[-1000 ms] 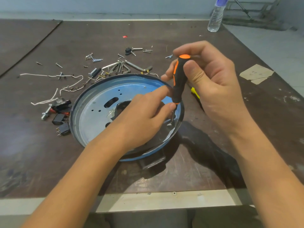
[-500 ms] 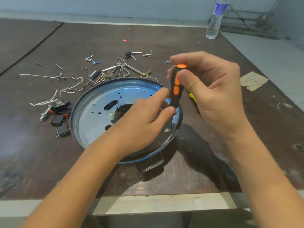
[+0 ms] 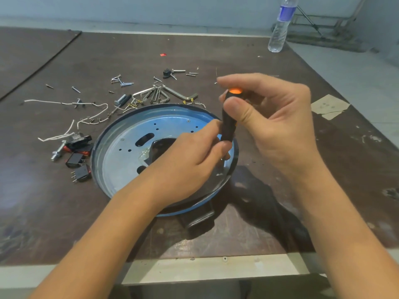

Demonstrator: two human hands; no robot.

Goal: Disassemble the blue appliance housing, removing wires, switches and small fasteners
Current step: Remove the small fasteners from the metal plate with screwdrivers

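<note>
The round blue housing (image 3: pixel 121 160) lies open side up on the brown table. My right hand (image 3: pixel 272 121) grips the top of a black and orange screwdriver (image 3: pixel 228 124) that stands nearly upright at the housing's right inner rim. My left hand (image 3: pixel 194 160) lies over the housing and pinches the lower end of the screwdriver's handle between thumb and fingers. The tip and the fastener under it are hidden by my left hand. Removed white wires (image 3: pixel 64 121), black switches (image 3: pixel 78 165) and loose screws (image 3: pixel 123 83) lie left of and behind the housing.
A set of hex keys (image 3: pixel 170 93) lies just behind the housing. A plastic water bottle (image 3: pixel 280 26) stands at the far right corner. A paper scrap (image 3: pixel 328 106) lies on the right. The table's front edge (image 3: pixel 194 268) is close to my body.
The screwdriver has turned in my right hand, so the orange stripes no longer face me. Both hands stay at the housing's right rim. The camera has tilted a little.
</note>
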